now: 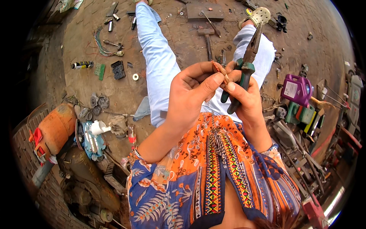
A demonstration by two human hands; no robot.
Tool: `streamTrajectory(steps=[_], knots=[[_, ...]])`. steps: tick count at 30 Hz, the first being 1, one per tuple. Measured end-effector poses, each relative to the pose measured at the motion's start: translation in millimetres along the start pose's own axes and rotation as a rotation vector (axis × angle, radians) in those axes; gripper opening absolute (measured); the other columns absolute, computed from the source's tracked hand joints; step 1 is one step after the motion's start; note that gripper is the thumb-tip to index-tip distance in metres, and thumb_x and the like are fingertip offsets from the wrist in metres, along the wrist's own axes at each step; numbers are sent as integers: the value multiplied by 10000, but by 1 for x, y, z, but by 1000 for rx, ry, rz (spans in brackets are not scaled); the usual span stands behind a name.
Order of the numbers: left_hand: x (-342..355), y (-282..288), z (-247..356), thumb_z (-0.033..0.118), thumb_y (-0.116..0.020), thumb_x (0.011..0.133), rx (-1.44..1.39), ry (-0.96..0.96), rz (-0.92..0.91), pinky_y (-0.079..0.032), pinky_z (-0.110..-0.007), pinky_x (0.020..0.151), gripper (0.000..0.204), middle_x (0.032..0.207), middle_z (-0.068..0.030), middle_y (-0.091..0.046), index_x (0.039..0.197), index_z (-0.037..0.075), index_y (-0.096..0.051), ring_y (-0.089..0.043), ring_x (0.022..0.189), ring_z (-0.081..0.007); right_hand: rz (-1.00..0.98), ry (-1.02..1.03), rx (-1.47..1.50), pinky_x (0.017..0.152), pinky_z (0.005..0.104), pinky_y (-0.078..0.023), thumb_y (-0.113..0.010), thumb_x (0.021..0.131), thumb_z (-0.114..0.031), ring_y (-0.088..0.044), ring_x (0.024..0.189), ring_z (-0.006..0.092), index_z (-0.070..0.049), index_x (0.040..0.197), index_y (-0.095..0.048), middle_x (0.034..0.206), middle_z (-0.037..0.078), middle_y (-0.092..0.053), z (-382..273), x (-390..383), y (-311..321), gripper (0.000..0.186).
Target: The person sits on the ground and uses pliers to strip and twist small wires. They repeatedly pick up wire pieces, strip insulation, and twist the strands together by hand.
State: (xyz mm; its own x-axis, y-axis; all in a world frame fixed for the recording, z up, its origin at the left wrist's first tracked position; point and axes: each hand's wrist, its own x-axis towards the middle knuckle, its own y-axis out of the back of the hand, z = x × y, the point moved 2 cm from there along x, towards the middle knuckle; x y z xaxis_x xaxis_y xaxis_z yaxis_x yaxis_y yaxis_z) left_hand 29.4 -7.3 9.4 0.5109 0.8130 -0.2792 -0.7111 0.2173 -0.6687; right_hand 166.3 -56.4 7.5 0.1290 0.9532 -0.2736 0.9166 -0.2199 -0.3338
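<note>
Between my two hands, above my lap, is a short piece of twisted copper wire (pixel 215 67). My left hand (pixel 187 89) is closed, pinching the wire between thumb and fingertips. My right hand (pixel 246 95) meets it there, its thumb and forefinger pressed on the wire's other end. That same hand also keeps hold of pliers (pixel 250 53) with dark green and black handles, their long jaws pointing up and away from me. The jaws are apart from the wire. Part of the wire is hidden by my fingers.
On the ground ahead lie a hammer (pixel 207 38), a screwdriver (pixel 211 23) and a metal plate (pixel 192 12). To the left are a wire bundle (pixel 100 45), a green circuit board (pixel 100 71) and an orange cylinder (pixel 57 128). A purple jug (pixel 305 95) stands right.
</note>
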Motion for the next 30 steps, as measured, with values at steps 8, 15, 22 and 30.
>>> streamTrajectory(steps=[8, 15, 22, 30], knots=[[2, 2, 1, 89, -575, 899, -18, 70, -63, -342, -187, 551, 157, 917, -80, -610, 1016, -16, -563, -436, 630, -48, -24, 42, -88, 691, 248, -375, -696, 788, -227, -460, 792, 101, -28, 767, -624, 881, 11, -463, 2, 1, 4, 212], [2, 1, 2, 86, -549, 912, -31, 86, -71, -357, -190, 572, 161, 920, -79, -594, 1034, -19, -554, -488, 725, -81, -33, -89, 66, 637, 228, -389, -667, 816, -221, -462, 757, 85, -27, 756, -596, 868, 8, -452, 3, -4, -2, 215], [4, 3, 2, 86, -546, 911, -105, 126, -107, -368, -196, 583, 161, 920, -80, -591, 1033, -18, -556, -485, 722, -83, 48, -168, 146, 627, 223, -384, -659, 824, -231, -468, 719, 69, -22, 838, -628, 818, -12, -498, 3, -6, -2, 212], [4, 7, -1, 92, -599, 880, -129, 101, -38, -365, -198, 570, 158, 898, -62, -622, 1007, -2, -592, -461, 652, -63, 93, 52, -171, 616, 217, -357, -677, 784, -160, -461, 719, 59, -9, 876, -654, 798, -25, -503, -2, -4, -1, 177]])
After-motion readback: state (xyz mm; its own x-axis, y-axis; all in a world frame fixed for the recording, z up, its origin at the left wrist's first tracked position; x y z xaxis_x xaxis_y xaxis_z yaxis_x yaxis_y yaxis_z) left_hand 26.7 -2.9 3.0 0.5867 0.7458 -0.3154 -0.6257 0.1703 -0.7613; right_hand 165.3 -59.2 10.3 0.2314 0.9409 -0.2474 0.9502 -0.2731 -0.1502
